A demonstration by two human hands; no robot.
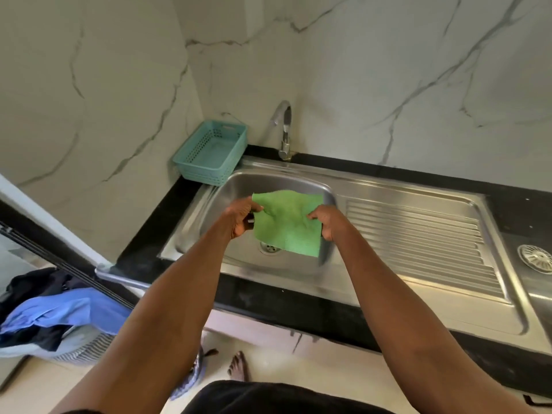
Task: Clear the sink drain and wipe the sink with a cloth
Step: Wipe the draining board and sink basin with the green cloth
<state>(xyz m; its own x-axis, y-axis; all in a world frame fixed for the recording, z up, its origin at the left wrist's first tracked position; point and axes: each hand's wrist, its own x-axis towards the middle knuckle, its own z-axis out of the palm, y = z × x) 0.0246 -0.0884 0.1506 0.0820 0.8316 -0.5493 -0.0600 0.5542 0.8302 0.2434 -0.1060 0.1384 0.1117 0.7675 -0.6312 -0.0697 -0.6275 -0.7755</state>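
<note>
a: head view. both hands hold the cloth spread above the sink. the left hand pinches its left edge between thumb and curled fingers; the right hand pinches the right edge the same way.

b: and where does the cloth sit, exactly?

a: in the air over the basin, hanging flat like a small sheet. its lower corner covers part of the drain; whether it touches the steel i cannot tell.

b: how would you expect it to handle?

a: thin, light and limp, by the way it drapes and puckers near each pinch. it will not hold a shape, so it should fold or bunch easily into a pad. my guess is that edges or corners are the natural places to take hold for spreading, and a bunched middle under a flat palm for wiping. wet steel may let it slide freely.

b: anything else nearby?

a: the tap stands behind the basin, a basket at the back left corner, and a strainer lies on the drainboard, well apart from the drain. the drain looks open, so the wiping seems to be the part at hand.
</note>
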